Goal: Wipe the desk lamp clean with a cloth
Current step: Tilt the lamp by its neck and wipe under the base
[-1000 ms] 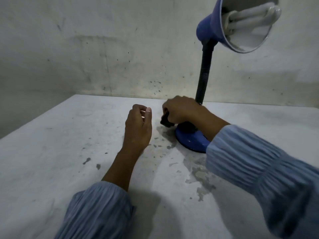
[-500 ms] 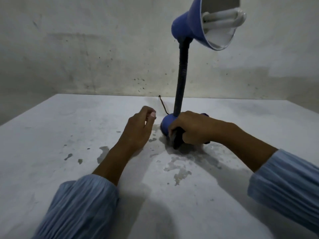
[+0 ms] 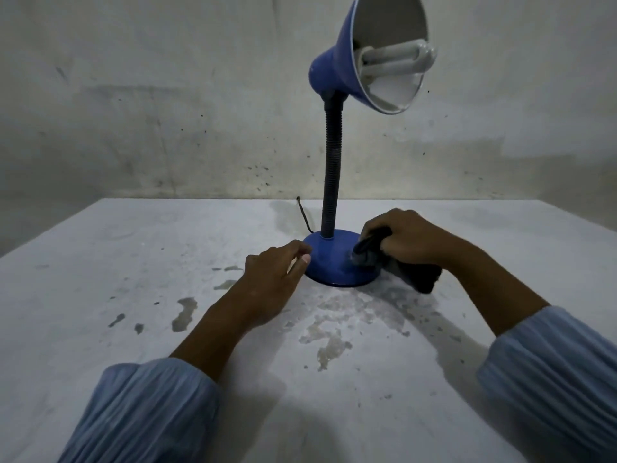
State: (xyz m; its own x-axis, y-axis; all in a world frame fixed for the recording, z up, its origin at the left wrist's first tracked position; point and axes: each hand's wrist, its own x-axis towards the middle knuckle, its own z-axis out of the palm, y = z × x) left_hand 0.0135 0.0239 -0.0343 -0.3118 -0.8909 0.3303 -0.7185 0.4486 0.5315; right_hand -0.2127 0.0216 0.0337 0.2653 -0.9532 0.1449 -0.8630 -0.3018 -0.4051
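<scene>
A blue desk lamp stands on the white table, its round base point(image 3: 330, 259) in the middle of the view. A black ribbed neck point(image 3: 331, 175) rises to the blue shade point(image 3: 364, 61), which tilts toward me and shows a white coiled bulb. My right hand point(image 3: 410, 237) grips a dark cloth point(image 3: 414, 274) and presses it against the right side of the base. My left hand point(image 3: 273, 275) rests on the table with fingers curled, its thumb touching the base's left edge. It holds nothing.
The white table point(image 3: 133, 295) has worn, chipped patches in front of the lamp. A thin dark cord point(image 3: 302, 213) runs from behind the base. A stained wall point(image 3: 167, 111) stands right behind the table's far edge.
My right hand has carried the cloth from the front left of the base round to its right side. My left hand now touches the base's left edge. The view has shifted.
</scene>
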